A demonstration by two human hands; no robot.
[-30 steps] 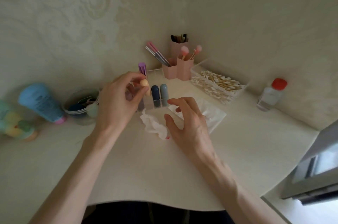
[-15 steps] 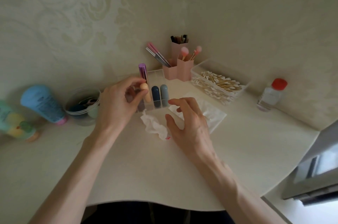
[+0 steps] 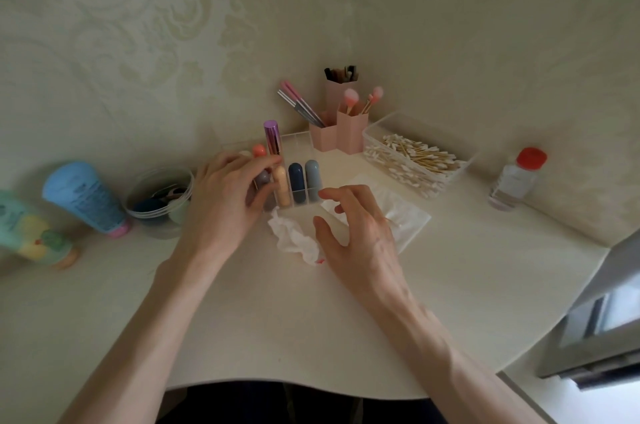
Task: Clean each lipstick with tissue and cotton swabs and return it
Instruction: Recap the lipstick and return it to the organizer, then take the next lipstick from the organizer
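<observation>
While the left hand (image 3: 221, 195) is curling its fingers (image 3: 265, 163) against the peach lipstick (image 3: 282, 190), standing in the clear organizer (image 3: 294, 139) at frame centre (pinching or touching: cannot tell), the right hand (image 3: 356, 236) is hovering, fingers spread, above the crumpled tissue (image 3: 291, 236). Risk: withdrawing fingers snagging and toppling the neighbouring lipsticks (image 3: 295, 178).

Cream table (image 3: 346, 319): crumpled tissue (image 3: 294, 236), swab tray (image 3: 370, 143), bottle (image 3: 516, 181) (red-capped), blue tube (image 3: 85, 197).

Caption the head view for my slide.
Left hand at the peach lipstick standing in the clear organizer; right hand open over a crumpled tissue.
</observation>
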